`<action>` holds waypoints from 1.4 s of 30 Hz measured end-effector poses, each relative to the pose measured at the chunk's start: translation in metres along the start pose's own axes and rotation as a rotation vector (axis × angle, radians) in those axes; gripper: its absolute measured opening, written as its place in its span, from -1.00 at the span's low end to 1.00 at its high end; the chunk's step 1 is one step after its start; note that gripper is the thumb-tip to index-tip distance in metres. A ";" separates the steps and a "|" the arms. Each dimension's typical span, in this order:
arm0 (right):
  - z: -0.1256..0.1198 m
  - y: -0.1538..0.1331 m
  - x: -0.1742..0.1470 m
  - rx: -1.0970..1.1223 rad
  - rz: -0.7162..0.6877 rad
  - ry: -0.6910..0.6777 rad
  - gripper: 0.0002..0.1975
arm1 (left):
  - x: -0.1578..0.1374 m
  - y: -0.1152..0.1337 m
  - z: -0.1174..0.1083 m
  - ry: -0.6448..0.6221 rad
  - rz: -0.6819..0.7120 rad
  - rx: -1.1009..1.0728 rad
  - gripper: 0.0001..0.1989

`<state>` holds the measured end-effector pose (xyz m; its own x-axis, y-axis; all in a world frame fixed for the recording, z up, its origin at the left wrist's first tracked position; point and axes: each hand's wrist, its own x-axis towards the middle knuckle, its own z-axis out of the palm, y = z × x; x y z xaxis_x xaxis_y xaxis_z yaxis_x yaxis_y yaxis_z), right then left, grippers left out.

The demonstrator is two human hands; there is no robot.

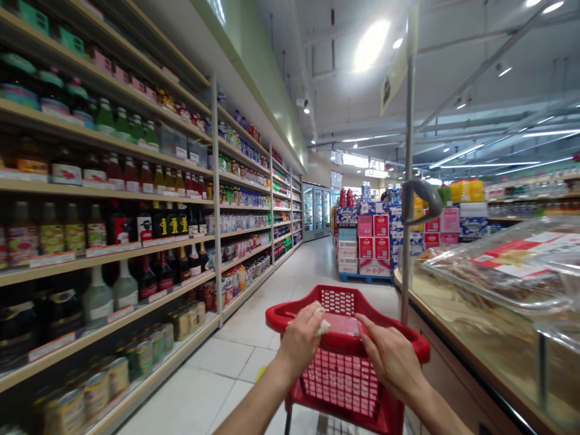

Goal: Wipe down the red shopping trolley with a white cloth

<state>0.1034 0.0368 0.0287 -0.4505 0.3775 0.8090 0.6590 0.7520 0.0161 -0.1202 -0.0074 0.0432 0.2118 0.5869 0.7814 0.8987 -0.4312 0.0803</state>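
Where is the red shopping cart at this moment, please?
In the head view the red shopping cart is at the bottom centre, in the aisle between the bottle shelves on the left and the glass counter on the right. The left hand and right hand rest on its near rim.
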 end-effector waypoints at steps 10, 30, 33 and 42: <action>0.004 -0.010 0.004 0.030 -0.019 0.001 -0.60 | 0.014 0.035 0.024 0.032 0.069 -0.129 -0.69; 0.004 -0.012 0.000 0.046 0.001 0.053 -0.39 | 0.012 0.017 0.011 -0.043 -0.158 -0.074 -0.63; 0.006 -0.011 0.000 0.076 -0.013 0.032 -0.36 | 0.020 0.045 0.026 -0.106 0.012 -0.123 -0.68; 0.012 -0.018 0.002 0.060 -0.008 0.089 -0.34 | 0.018 0.011 0.013 -0.067 -0.276 0.061 -0.72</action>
<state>0.0834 0.0305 0.0234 -0.3988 0.3240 0.8579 0.6171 0.7868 -0.0103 -0.1016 0.0073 0.0507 -0.0205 0.7211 0.6926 0.9469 -0.2083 0.2449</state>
